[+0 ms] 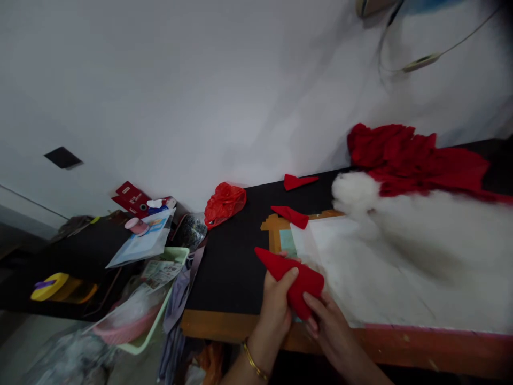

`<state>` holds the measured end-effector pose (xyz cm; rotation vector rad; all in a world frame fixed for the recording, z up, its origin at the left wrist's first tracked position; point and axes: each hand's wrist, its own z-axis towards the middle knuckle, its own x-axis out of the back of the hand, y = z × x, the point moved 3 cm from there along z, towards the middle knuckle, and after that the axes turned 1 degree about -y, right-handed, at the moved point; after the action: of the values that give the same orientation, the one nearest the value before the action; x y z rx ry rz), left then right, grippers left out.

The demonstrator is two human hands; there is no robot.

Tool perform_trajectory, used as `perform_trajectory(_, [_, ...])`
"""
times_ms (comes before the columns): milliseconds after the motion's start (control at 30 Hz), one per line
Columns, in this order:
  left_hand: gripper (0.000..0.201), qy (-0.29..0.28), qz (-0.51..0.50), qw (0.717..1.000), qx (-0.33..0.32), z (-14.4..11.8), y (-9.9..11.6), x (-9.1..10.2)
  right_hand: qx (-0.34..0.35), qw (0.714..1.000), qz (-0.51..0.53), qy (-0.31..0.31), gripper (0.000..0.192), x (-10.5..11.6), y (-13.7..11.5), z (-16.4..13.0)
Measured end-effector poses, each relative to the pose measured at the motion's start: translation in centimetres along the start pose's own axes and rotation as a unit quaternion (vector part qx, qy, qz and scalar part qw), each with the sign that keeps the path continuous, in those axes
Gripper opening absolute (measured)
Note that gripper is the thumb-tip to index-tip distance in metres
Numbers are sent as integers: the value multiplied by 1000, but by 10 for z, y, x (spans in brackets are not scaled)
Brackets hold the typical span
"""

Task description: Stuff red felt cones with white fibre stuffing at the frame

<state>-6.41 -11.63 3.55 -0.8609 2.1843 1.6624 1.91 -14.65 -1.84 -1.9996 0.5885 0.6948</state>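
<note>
A red felt cone (302, 279), plump and pointed toward the upper left, is held over the front edge of the table. My left hand (276, 299) wraps its left side, the thumb lying across the cloth. At its wide right end, my right hand (324, 315) grips with thumb and fingers. Two more red cones lie behind on the table: a nearer cone (291, 216) and a farther cone (297, 182). White fluffy stuffing (356, 192) spreads over the right of the table beside a heap of red fabric (401, 152).
The black tabletop (228, 272) meets a white wall. A red plastic bag (225, 204) sits at its back left corner. To the left stand a pale green basket (150, 326), a pink spool of thread (136, 226) and a yellow-lidded container (56, 286). A cord (422, 63) hangs at upper right.
</note>
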Motion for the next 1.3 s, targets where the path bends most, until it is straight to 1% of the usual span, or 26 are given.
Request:
perform_trajectory(67, [52,-6,4,1000,-8,1,1,-1,11,998,42,37,51,1,2,0])
perform_trajectory(133, [55,-31,14,999,-2,0,0,-2,13,997,59,45,51,2,4,0])
perform_trajectory(200, [58,-61,29,998,5,-2,-1,-2,21,999,40,22,52,2,4,1])
perform_trajectory(333, [59,-117,60,991,16,-7,2,-5,52,997,-46,-45,57,4,0,3])
perform_trajectory(400, [56,-130,71,989,22,-8,5,-6,65,993,-80,-50,53,6,-1,3])
perform_trajectory(467, [53,-126,77,989,22,-8,7,-7,86,991,-96,-46,48,7,-2,4])
perform_trajectory(533, [50,-114,69,991,14,-6,6,-7,103,989,-97,-35,47,6,-2,3])
perform_trajectory(633, [45,-86,34,996,1,-2,4,-6,119,988,-95,4,46,5,-1,2])
perform_trajectory(733, [44,-55,13,998,7,1,2,-4,138,983,-111,47,43,8,0,1])
perform_trajectory(800, [46,-53,15,998,11,2,2,-5,139,982,-122,48,42,12,3,2])
perform_trajectory(933, [51,-80,34,996,26,-2,4,-10,85,989,-125,-3,41,17,12,5])
perform_trajectory(1033, [58,-95,46,994,36,-7,6,-13,54,988,-131,-61,43,14,16,1])
perform_trajectory(1133, [68,-84,86,992,49,-12,6,-11,48,985,-113,-118,48,8,13,-3])
perform_trajectory(1233, [72,-63,125,988,59,-14,3,-6,40,985,-76,-148,47,3,5,-6])
perform_trajectory(1300, [70,-65,119,989,59,-13,2,-5,32,986,-42,-160,45,-2,-4,-7])
